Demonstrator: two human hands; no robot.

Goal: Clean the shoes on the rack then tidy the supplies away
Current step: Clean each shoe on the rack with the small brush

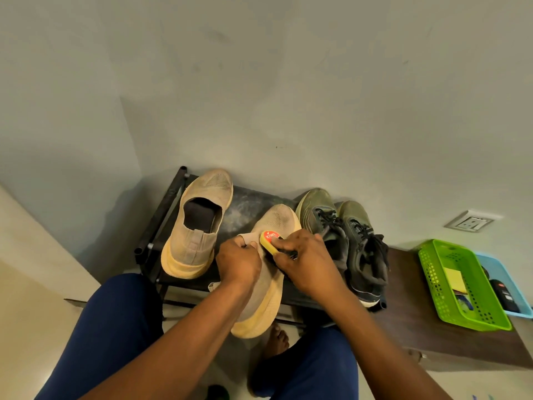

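A beige slip-on shoe [271,287] with a yellow sole is lifted over the front of the black shoe rack [248,203]. My left hand [238,262] grips its collar. My right hand [305,261] holds a yellow shoe brush [269,241] with a red round label against the shoe's upper. The matching beige shoe [196,223] stands on the rack at the left. A pair of dark green lace-up sneakers [343,238] stands on the rack at the right.
A green plastic basket [461,284] with a yellow cloth and a light blue tray [501,287] with dark bottles sit on a brown wooden bench [409,313] to the right. A wall socket [470,222] is above them. My knees in blue trousers and a bare foot are below.
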